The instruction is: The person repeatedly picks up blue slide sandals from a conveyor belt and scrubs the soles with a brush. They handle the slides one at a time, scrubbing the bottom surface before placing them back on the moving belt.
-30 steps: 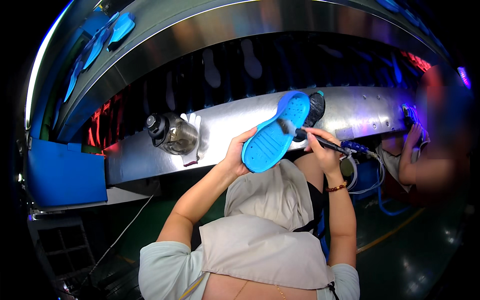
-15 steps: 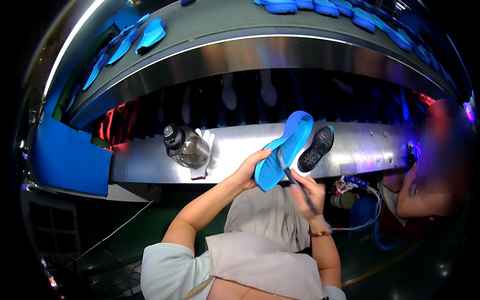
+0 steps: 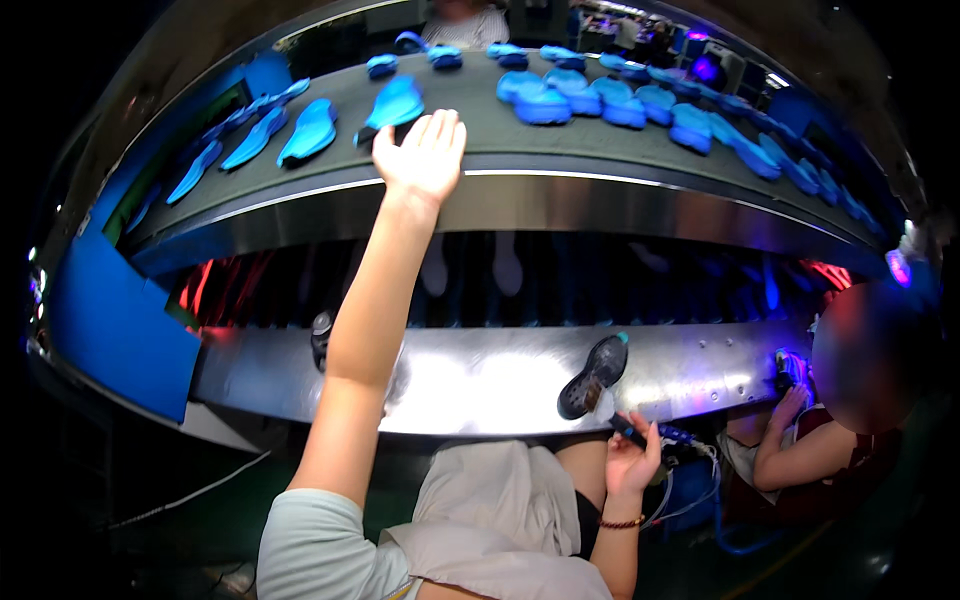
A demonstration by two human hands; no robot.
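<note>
My left hand (image 3: 423,153) reaches far forward over the grey belt, its fingers stretched out and holding nothing. Just beyond its thumb side lies a light blue shoe sole (image 3: 397,103) on the belt. My right hand (image 3: 632,460) is low at the ledge's near edge, closed on the dark handle of a brush (image 3: 627,430). The brush's brown bristles are over a black shoe piece with holes (image 3: 606,363), which lies on the metal ledge (image 3: 480,385); whether they touch, I cannot tell.
Several blue soles (image 3: 540,103) line the belt (image 3: 470,130). A dark-capped bottle (image 3: 321,340) stands on the ledge, mostly behind my left forearm. A co-worker (image 3: 800,450) sits at the right, hands at the ledge. Another person (image 3: 465,30) is beyond the belt.
My left hand has let go of the blue sole and moved forward over the belt, where a sole now lies beside it. The right hand with the brush moved down beside the black piece. The view tilted up.
</note>
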